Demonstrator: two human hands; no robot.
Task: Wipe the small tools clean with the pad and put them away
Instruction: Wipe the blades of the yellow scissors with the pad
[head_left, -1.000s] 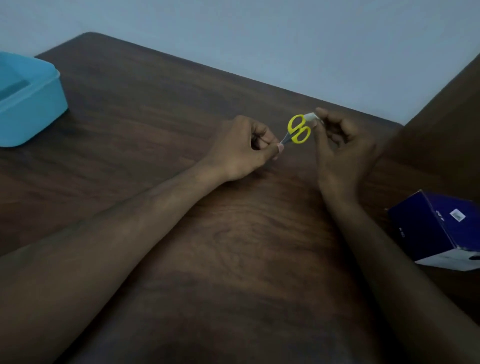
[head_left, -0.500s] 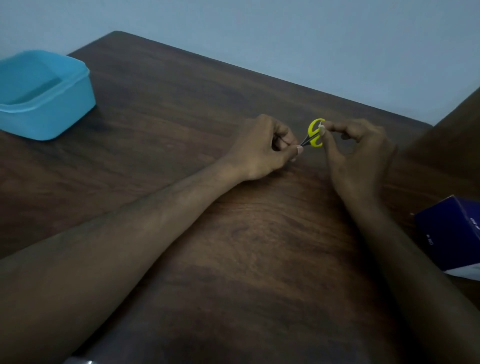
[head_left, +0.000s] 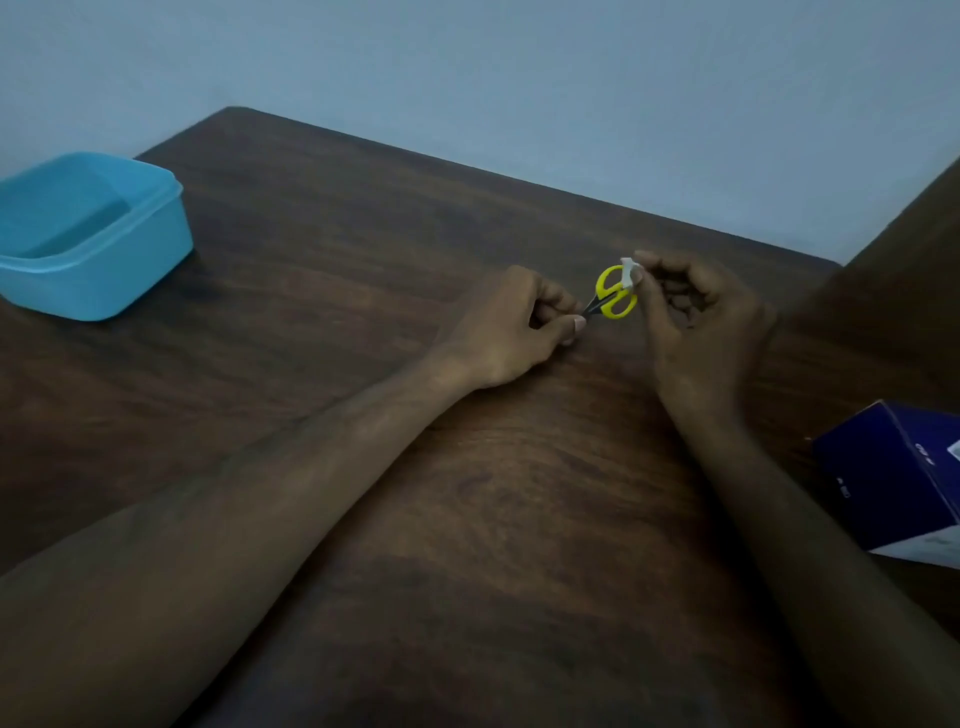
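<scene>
Back up at the top loop of the scissors (head_left: 614, 292) is the white pad (head_left: 629, 271), which half a second ago was hidden as the right hand (head_left: 698, 317) closed over the yellow handles; the view has also swung, leaving the blue tub (head_left: 88, 234) nearer the left edge and more of the navy box (head_left: 893, 478) showing at right.

A person wipes a pair of small yellow-handled scissors over a dark wooden table (head_left: 363, 249). The left hand (head_left: 511, 325) pinches the dark blade end between thumb and curled fingers, keeping the tool just above the tabletop with the handles pointing up and away. The right hand pinches the pad between thumb and forefinger and presses it against the outer edge of the upper handle loop; its other fingers are curled loosely behind.

Cleaning appears to be mid-course. The pad is working on the handles, and whether the blades have been wiped cannot be told, since they are buried in the left hand's grip. No other small tool is visible on the table. The tub stands well apart at the far left, lid off, and what can be seen of its inside is too dim to say whether anything lies in it. If it is the storage place, the putting-away step for these scissors is not yet done: they remain in both hands near the far right of the table. The box, near the right forearm, is untouched.
</scene>
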